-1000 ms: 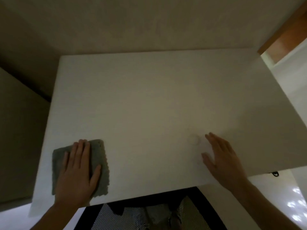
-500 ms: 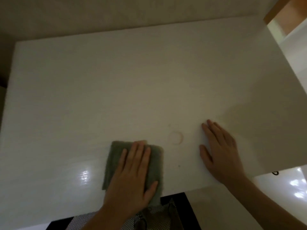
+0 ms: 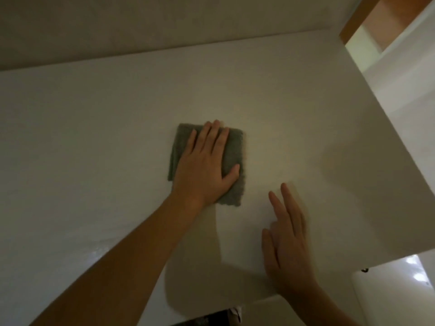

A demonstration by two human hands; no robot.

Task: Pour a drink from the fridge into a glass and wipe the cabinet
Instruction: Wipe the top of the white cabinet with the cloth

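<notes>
While the head view looks down on the white cabinet top (image 3: 117, 137), the left hand (image 3: 204, 165) lies flat, fingers spread, pressing the grey cloth (image 3: 231, 158) near the top's middle. Just right of the cloth, the right hand (image 3: 287, 250) rests open, holding nothing. Soft and light, the cloth likely bunches; palm pressure suits it.

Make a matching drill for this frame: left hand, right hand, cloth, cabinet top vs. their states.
Things:
1. left hand
2. right hand
3. grey cloth
4. white cabinet top

States:
A. lies flat beneath a palm
B. bare on the surface, near the front edge
C. presses down on the cloth
D. carries both hands and the cloth

Pairs: 1-C, 2-B, 3-A, 4-D
</notes>
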